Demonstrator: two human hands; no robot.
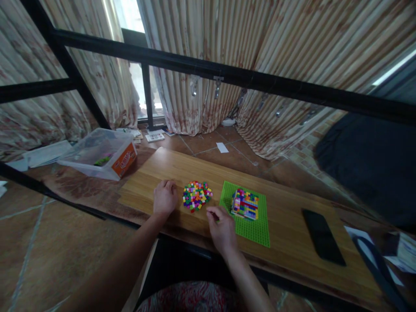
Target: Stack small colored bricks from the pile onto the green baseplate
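Patterned clothing (198, 299) is showing nearest, at the lower edge. Left hand (165, 197) is resting on the desk (286, 225), fingers curling, just beside the loose brick pile (196, 196). Right hand (223, 229) is pinching thumb to finger between pile and green baseplate (252, 234); cannot tell whether either is gripping a brick. Brick build (245, 204) is standing on the baseplate.

Room in a home, one. Long pleated curtains (201, 99), red-patterned, hang at a bright window (131, 15); brown tiles (65, 242) cover the floor; papers (48, 151) lie about. Dark bulk (367, 160) at right, perhaps soft furnishing, shows too dimly to identify.
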